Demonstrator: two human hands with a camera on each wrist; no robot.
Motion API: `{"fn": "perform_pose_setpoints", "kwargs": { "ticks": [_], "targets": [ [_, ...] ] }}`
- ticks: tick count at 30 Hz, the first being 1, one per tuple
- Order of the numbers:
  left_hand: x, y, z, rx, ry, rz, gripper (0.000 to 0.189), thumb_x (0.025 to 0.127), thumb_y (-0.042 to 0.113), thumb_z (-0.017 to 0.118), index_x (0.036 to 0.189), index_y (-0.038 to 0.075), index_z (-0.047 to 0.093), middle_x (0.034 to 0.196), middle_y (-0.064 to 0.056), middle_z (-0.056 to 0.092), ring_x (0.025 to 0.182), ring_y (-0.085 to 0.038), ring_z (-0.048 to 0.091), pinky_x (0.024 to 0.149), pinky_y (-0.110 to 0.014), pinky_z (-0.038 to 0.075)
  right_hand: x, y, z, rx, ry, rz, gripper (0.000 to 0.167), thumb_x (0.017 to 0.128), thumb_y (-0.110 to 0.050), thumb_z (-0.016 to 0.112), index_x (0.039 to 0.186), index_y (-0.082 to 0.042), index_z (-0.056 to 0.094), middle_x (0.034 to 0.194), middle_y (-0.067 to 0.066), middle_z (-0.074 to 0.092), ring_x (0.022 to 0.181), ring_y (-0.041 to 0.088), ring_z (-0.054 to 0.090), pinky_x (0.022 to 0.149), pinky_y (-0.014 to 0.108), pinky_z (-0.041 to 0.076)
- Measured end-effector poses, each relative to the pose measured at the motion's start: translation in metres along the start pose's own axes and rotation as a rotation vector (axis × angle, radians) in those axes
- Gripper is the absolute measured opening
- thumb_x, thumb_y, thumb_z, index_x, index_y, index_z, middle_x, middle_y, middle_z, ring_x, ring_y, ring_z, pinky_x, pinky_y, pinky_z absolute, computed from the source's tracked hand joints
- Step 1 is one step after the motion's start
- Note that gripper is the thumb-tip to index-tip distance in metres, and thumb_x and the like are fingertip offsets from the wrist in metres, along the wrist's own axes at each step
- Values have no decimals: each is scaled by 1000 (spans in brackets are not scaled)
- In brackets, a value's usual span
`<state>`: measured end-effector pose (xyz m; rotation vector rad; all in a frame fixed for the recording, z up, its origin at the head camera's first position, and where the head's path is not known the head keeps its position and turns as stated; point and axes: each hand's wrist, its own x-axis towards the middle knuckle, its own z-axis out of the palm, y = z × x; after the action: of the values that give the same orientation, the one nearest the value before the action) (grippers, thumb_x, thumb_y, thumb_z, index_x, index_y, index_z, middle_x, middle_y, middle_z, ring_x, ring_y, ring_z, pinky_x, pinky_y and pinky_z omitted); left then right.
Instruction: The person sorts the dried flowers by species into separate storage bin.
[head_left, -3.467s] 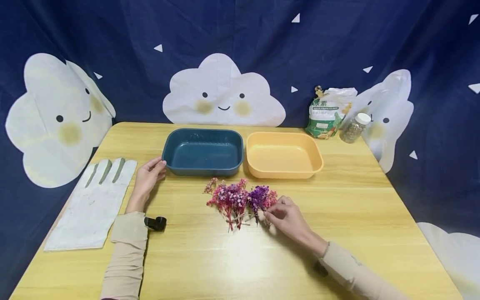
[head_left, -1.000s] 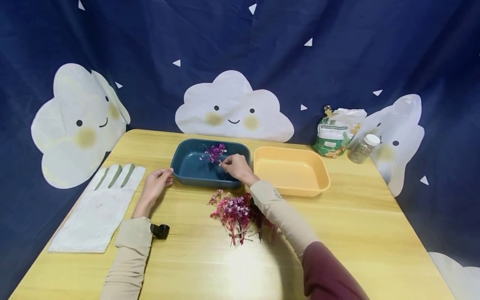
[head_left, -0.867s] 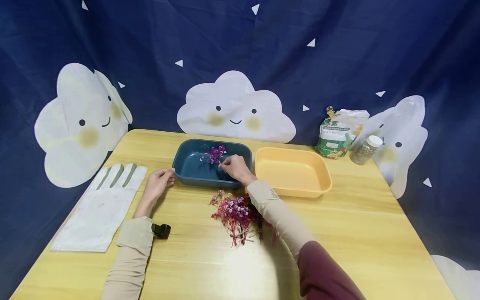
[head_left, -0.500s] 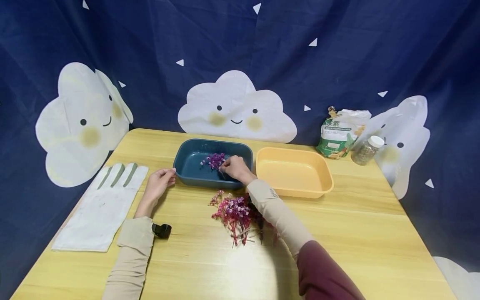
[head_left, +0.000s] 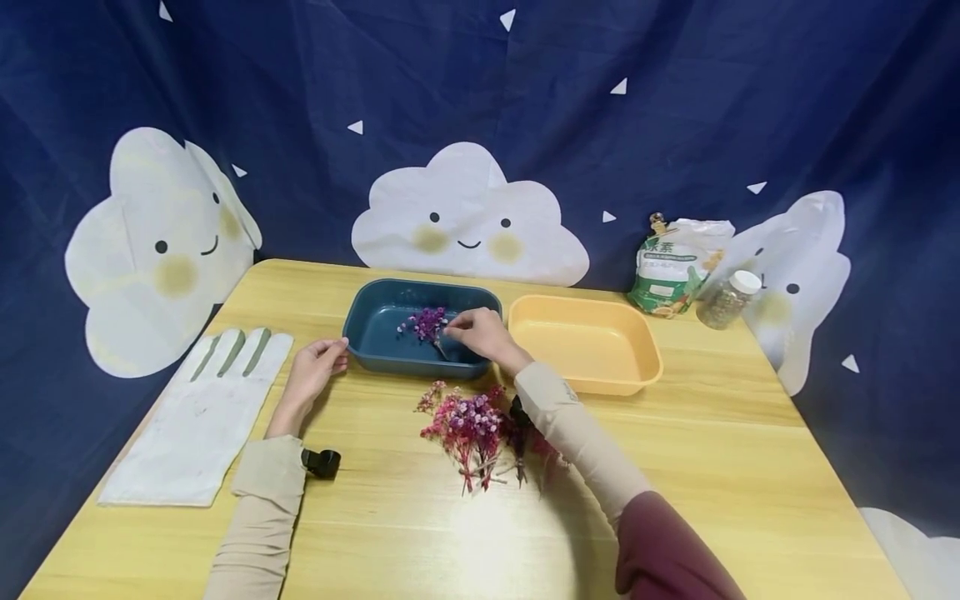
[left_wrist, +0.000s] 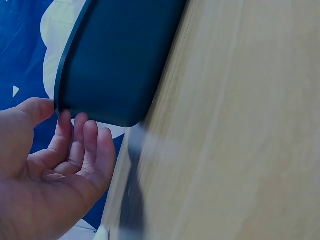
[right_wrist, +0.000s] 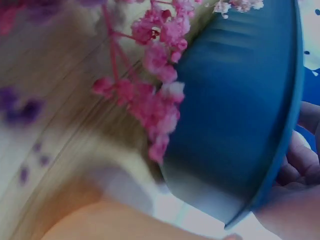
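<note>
A sprig of purple dried flowers (head_left: 424,325) lies in the dark blue tray (head_left: 360,329), its stem slanting toward the near right. My right hand (head_left: 483,333) hovers over the tray's right part, fingertips bent beside the sprig and apart from its stem. In the right wrist view, the fingers (right_wrist: 302,157) show beyond the tray's rim. My left hand (head_left: 313,373) pinches the tray's left end; in the left wrist view the thumb and index finger are at its rim, the other fingers loosely bent below. More pink and purple dried flowers (head_left: 468,421) lie in front of the tray.
To the right of the blue tray stands a yellow tray (head_left: 652,354). Behind it are a clipped white-and-green bag (head_left: 667,271) and a white-lidded jar (head_left: 727,302). White gloves (head_left: 187,429) lie at the table's left. The right forearm passes over the flowers' right side.
My right hand carried the purple sprig from the pile into the blue tray, lowered it and let it go, then shifted slightly right. The left hand keeps its hold on the tray.
</note>
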<state>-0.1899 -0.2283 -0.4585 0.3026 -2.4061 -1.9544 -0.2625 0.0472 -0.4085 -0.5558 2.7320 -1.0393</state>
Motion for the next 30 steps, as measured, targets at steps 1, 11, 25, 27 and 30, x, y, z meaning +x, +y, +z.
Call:
{"fn": "perform_pose_setpoints", "kwargs": {
  "ticks": [1,11,25,27,30],
  "targets": [
    [0,0,0,1,1,-2,44,100,28,48,116,-13,51,94,-4,58,78,-3,57,75,-15,52,-2,1,-1,4,3,-4,20,92,-26,64,101,-10,73,100,6,71,88,19,64,77,32,53],
    [1,0,0,-20,14,-17,44,100,27,48,117,-13,50,91,-1,59,76,-1,58,75,-14,53,-31,8,-12,77,70,-43,29,90,-28,67,110,-8,69,109,7,68,95,20,63,83,33,53],
    [1,2,3,-52,8,-11,37,99,26,50,110,-10,52,84,3,58,74,-1,58,72,-14,53,-112,27,-16,37,169,-203,21,86,-19,69,101,-3,70,99,8,69,91,25,58,81,39,51],
    [2,2,2,-52,10,-9,35,99,25,50,108,-8,53,84,4,58,74,-1,58,72,-14,53,-125,30,-14,22,189,-220,19,85,-18,70,98,-4,71,99,7,69,94,24,58,85,41,50],
    [3,2,2,-58,16,-9,32,99,25,50,106,-7,53,83,3,58,73,-2,58,71,-14,53,-141,35,-11,3,211,-238,17,84,-17,71,96,-5,71,97,7,69,95,24,59,87,43,50]
  ]
}}
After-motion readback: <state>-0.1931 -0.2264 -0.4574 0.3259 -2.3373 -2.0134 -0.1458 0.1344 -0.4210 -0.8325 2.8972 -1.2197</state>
